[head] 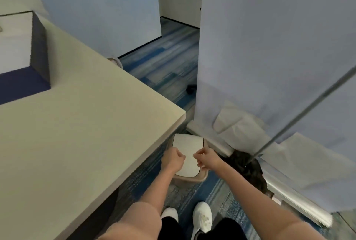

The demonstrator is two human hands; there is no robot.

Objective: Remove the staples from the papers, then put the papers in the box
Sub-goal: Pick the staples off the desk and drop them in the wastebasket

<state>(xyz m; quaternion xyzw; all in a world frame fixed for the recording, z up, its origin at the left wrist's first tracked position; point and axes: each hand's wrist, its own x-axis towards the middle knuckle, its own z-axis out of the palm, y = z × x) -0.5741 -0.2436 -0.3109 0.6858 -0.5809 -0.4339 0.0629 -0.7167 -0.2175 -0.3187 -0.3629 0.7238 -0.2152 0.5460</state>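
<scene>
Over the bin (187,142): both hands are held close together above its white lid, with a small gap between them.
Left hand (172,159): clenched in a fist, back of the hand up; nothing shows in it.
Right hand (205,157): fingers curled, tips bunched against the thumb; whether they pinch anything is too small to tell.
Box (39,47): on the table (86,133), far left, well apart from the hands.
Papers (15,43): white stack lying in the Box.
Floor: bin stands on the carpet (212,187), just beside the table's corner, ahead of two white shoes (202,218).
</scene>
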